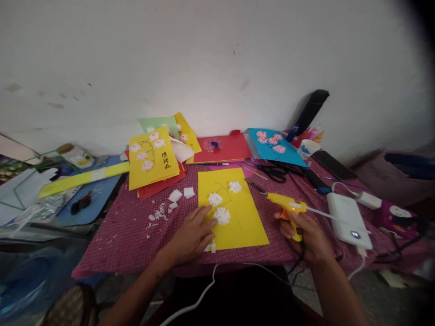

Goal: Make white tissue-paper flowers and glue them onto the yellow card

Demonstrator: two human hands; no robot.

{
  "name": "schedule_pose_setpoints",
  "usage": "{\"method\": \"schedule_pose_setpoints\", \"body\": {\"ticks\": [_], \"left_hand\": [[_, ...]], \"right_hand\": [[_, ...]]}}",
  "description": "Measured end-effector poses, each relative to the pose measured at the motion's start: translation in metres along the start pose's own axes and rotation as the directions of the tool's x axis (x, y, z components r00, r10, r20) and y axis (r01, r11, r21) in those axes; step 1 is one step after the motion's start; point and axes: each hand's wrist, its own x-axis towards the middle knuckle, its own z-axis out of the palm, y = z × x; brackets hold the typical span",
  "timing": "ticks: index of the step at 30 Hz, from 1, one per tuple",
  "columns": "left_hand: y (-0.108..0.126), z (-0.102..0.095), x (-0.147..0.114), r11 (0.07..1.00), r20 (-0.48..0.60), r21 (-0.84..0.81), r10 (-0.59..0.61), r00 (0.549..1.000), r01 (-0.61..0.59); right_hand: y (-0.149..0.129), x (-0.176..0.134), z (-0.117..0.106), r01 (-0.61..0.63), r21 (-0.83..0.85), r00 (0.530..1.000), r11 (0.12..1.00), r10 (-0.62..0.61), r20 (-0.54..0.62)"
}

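A yellow sheet of paper (243, 231) lies in front of me with thin drawn stems and three white paper flowers (222, 216) on it. My left hand (194, 233) rests at its left edge, fingers stretched out and fingertips beside the lowest flower. Around the handle of a yellow hot glue gun (287, 203) my right hand (306, 233) is closed, a finger at its orange trigger. The gun's nozzle points left, just off the sheet's right edge, and a clear glue stick (319, 212) juts from its rear. White paper scraps (211, 246) lie under the left hand.
Finished flower cards (149, 158) are stacked at the back left; a blue card (277, 147) sits at the back right. Scissors (275, 173), a white power bank (348, 222) and a paper cup (308, 148) stand rightward. Foam squares (176, 195) lie left. A white cable (200, 299) crosses the front.
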Motion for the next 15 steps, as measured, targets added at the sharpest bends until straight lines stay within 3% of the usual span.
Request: {"method": "schedule_pose_setpoints", "body": {"ticks": [8,15], "left_hand": [[-0.011,0.006,-0.004,0.999,-0.092,-0.025,-0.046,0.995,0.044],[-0.012,0.013,0.002,0.998,-0.073,-0.018,-0.066,0.995,0.065]], "right_hand": [[0.001,0.001,0.0,-0.018,0.091,1.0,0.996,0.018,0.0],[0.002,0.001,0.003,0.033,0.096,0.998,0.995,-0.028,-0.055]]}}
